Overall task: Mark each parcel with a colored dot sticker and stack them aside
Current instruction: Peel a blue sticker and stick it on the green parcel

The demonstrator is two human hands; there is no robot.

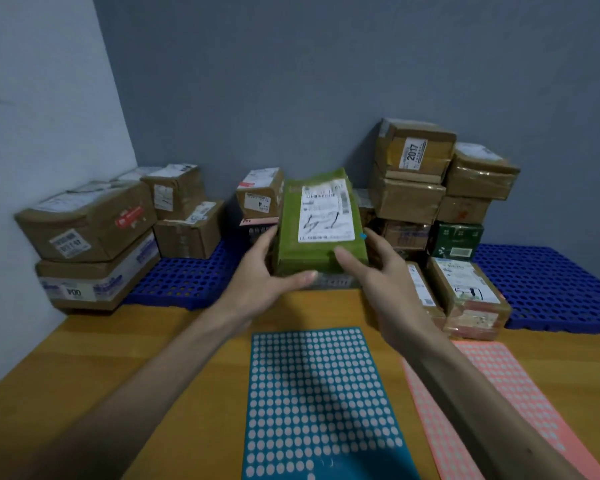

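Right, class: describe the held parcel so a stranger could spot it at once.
From the table, go past the teal sheet to the brown boxes along the wall. In front of them the left hand and right hand hold one parcel. It alone is olive green, with a white label and a blue dot.

Two hands (274, 271) (381, 275), one green parcel (291, 244), two sticker sheets (319, 393) (496, 393).

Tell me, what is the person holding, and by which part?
A green parcel, held with both hands at its near end: the left hand grips the near-left corner, the right hand the near-right corner.
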